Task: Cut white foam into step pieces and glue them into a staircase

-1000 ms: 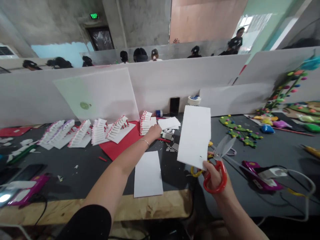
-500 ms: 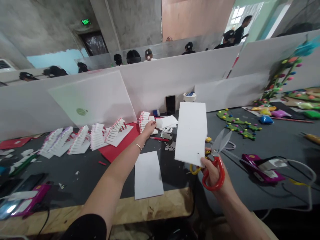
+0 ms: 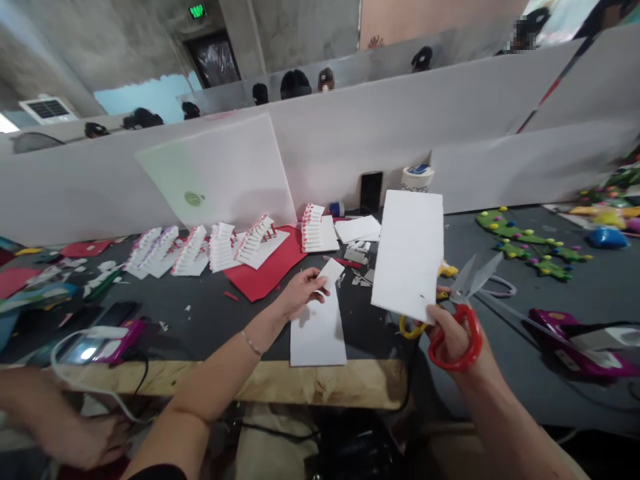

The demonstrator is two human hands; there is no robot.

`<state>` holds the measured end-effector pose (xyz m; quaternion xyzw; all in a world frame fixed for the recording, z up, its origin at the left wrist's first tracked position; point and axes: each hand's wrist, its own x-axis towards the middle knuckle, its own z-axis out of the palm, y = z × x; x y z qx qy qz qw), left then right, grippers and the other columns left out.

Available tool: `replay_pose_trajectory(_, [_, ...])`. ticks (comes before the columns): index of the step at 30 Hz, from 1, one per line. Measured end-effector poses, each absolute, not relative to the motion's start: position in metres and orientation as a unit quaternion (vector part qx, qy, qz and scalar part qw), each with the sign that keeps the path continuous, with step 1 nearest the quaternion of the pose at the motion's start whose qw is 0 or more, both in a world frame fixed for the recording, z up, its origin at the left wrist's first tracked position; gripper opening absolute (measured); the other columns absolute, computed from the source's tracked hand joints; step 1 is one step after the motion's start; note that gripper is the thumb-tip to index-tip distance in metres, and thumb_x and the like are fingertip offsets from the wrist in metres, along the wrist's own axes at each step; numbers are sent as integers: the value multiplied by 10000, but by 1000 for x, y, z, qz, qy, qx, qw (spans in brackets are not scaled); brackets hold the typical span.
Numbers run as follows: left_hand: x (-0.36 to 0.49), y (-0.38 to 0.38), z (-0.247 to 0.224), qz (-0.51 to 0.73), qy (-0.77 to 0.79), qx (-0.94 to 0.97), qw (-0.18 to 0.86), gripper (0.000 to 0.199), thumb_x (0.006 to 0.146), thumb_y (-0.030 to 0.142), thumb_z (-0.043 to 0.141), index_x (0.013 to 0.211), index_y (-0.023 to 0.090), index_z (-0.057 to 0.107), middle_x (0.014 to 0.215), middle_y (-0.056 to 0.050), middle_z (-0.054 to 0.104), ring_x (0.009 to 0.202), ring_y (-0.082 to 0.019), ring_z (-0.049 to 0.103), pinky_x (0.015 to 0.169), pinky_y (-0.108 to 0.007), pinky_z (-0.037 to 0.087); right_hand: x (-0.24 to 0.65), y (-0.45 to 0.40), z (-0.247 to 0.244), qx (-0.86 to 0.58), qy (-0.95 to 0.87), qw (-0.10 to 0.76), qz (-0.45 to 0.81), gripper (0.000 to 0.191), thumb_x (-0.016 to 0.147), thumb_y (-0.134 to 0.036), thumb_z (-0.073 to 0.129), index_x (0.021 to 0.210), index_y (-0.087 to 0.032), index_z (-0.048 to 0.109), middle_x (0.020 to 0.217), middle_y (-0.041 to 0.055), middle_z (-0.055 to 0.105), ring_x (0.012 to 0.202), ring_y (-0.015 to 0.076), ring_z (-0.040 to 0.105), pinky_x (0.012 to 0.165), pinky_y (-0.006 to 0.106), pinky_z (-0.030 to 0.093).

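Note:
Between the thumb and fingers of my left hand (image 3: 306,293) is a small white card (image 3: 331,269), held above a white sheet (image 3: 318,337) lying near the table's front edge. My right hand (image 3: 453,333) grips red-handled scissors (image 3: 457,353) whose blades stand apart, pointing up. The same hand pinches the lower corner of a larger white board (image 3: 409,252), held upright. Behind my left hand a stack of small white pieces with red tips (image 3: 313,230) rests beside white cards (image 3: 358,229). Small grey-white scraps (image 3: 357,252) lie between the hands.
Rows of folded white pieces (image 3: 195,250) stand at the left, partly on red paper (image 3: 265,273). A phone (image 3: 371,192) leans on the white partition (image 3: 350,140). Green decorations (image 3: 525,240) and a purple power strip (image 3: 570,340) lie right. Another person's hand (image 3: 85,433) shows at lower left.
My left hand has drawn back from the stack towards me with the small card. The view has shifted right-to-left across the scene, and another person's arm now appears at lower left.

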<state>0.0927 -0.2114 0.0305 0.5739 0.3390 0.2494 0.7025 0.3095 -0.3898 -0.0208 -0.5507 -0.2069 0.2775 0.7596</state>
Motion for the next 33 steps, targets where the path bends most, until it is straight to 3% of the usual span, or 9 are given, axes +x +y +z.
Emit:
replay_pose_trajectory(6, [45, -263, 21, 251, 387, 571, 679, 391, 733, 444, 741, 923, 182, 522, 968, -88, 746, 729, -155, 714, 588, -233, 522, 299, -390, -24, -641, -256, 646, 326, 461, 625, -428, 852, 994, -242, 647, 713, -33, 648, 576, 145, 596, 505, 268, 498])
replay_pose_trajectory(12, [32, -290, 18, 242, 402, 581, 665, 381, 773, 485, 681, 952, 169, 567, 870, -89, 744, 673, -179, 713, 549, -258, 538, 302, -399, 0, -659, -303, 634, 268, 485, 685, -638, 752, 969, -282, 584, 676, -38, 627, 493, 131, 525, 455, 270, 430])
replay_pose_trajectory(17, [36, -299, 13, 267, 429, 603, 617, 419, 823, 514, 620, 1026, 148, 592, 595, -6, 647, 543, -149, 655, 529, -244, 518, 328, -401, -11, -777, -427, 443, 135, 532, 678, -609, 728, 1074, -259, 661, 649, -19, 591, 536, 161, 504, 519, 306, 392])
replay_pose_trajectory(20, [37, -304, 11, 274, 444, 628, 577, 409, 866, 510, 566, 1047, 146, 611, 555, 13, 608, 517, -135, 626, 503, -223, 489, 339, -396, -32, -792, -492, 353, 79, 471, 694, -482, 714, 1091, -231, 683, 686, 21, 597, 590, 205, 547, 568, 343, 419])
replay_pose_trajectory(24, [35, -312, 12, 272, 464, 656, 529, 343, 907, 476, 506, 995, 171, 636, 570, 16, 606, 514, -125, 612, 494, -206, 458, 341, -394, -45, -762, -561, 322, 8, 400, 757, -331, 627, 1138, -220, 678, 815, 91, 637, 754, 274, 596, 723, 417, 476])
replay_pose_trajectory(28, [33, -319, 12, 264, 470, 697, 473, 268, 919, 424, 494, 942, 201, 640, 613, 19, 619, 551, -127, 627, 534, -209, 442, 328, -402, -24, -768, -553, 322, -24, 325, 840, -382, 616, 1117, -235, 700, 973, 145, 672, 907, 323, 603, 848, 491, 455])
replay_pose_trajectory(30, [35, -325, 12, 250, 456, 719, 461, 258, 924, 414, 488, 914, 202, 636, 636, 19, 618, 569, -128, 622, 556, -218, 437, 314, -406, -11, -754, -544, 367, 15, 336, 848, -455, 626, 1093, -240, 709, 1016, 136, 685, 954, 318, 606, 847, 464, 465])
replay_pose_trajectory(33, [42, -336, 14, 219, 427, 757, 443, 260, 923, 410, 499, 857, 198, 634, 615, 30, 583, 575, -122, 569, 573, -225, 407, 287, -409, 1, -651, -571, 417, 276, 391, 865, -495, 605, 1154, -241, 674, 964, 74, 712, 801, 223, 634, 686, 335, 500])
